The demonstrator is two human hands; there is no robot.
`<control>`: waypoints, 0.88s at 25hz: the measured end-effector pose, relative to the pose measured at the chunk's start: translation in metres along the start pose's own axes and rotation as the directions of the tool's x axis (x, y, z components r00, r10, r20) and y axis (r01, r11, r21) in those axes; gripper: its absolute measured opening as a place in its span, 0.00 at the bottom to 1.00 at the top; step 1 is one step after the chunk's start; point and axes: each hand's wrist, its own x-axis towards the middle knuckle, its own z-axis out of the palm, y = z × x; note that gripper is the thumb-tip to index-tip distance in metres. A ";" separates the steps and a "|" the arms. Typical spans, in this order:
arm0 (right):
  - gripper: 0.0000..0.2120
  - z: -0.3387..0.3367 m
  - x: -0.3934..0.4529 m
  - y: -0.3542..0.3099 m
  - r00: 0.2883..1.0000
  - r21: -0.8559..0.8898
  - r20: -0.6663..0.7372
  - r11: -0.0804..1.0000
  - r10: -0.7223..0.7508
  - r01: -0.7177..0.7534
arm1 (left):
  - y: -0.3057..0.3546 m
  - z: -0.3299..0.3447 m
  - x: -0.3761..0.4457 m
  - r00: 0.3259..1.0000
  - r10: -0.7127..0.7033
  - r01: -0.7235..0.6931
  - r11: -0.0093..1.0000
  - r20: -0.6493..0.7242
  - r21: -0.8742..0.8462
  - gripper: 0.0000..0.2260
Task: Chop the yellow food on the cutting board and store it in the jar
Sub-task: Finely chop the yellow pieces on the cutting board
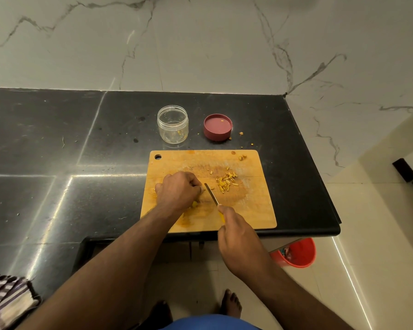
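Chopping is partway: one small heap of cut yellow food [226,181] lies right of centre on the cutting board [248,210], while the left hand [178,190], fingers curled, pins an uncut piece and the right hand [236,234] grips the one knife [211,194]. The one jar [173,124], above the board on the bench [57,163], looks nearly empty (a speck inside); one red lid [217,127] lies beside it.

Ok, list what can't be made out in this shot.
Head view only:
- The uncut yellow food: mostly hidden under the left hand.
- The knife handle: covered by the right hand.
- The left fingers: curled under, out of sight.
- The jar contents: a few yellow bits, too small to count.
- The striped cloth: cut off by the left edge.
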 end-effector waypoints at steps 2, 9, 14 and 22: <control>0.21 0.003 0.007 -0.004 1.000 -0.010 0.013 1.000 0.003 -0.003 | 0.001 0.000 -0.001 1.000 0.002 -0.002 1.000 -0.005 0.006 0.03; 0.20 0.008 0.012 -0.004 1.000 -0.074 0.024 0.997 0.000 0.002 | 0.000 0.001 -0.003 1.000 0.000 0.000 1.000 -0.027 0.001 0.03; 0.21 0.004 -0.013 0.005 0.999 -0.061 0.019 0.998 -0.027 0.028 | -0.001 0.001 -0.002 1.000 -0.003 0.003 1.000 -0.012 0.001 0.03; 0.21 0.006 0.007 -0.003 1.000 -0.030 0.022 1.000 0.000 0.000 | -0.001 0.001 -0.007 1.000 -0.007 0.007 1.000 -0.013 0.014 0.04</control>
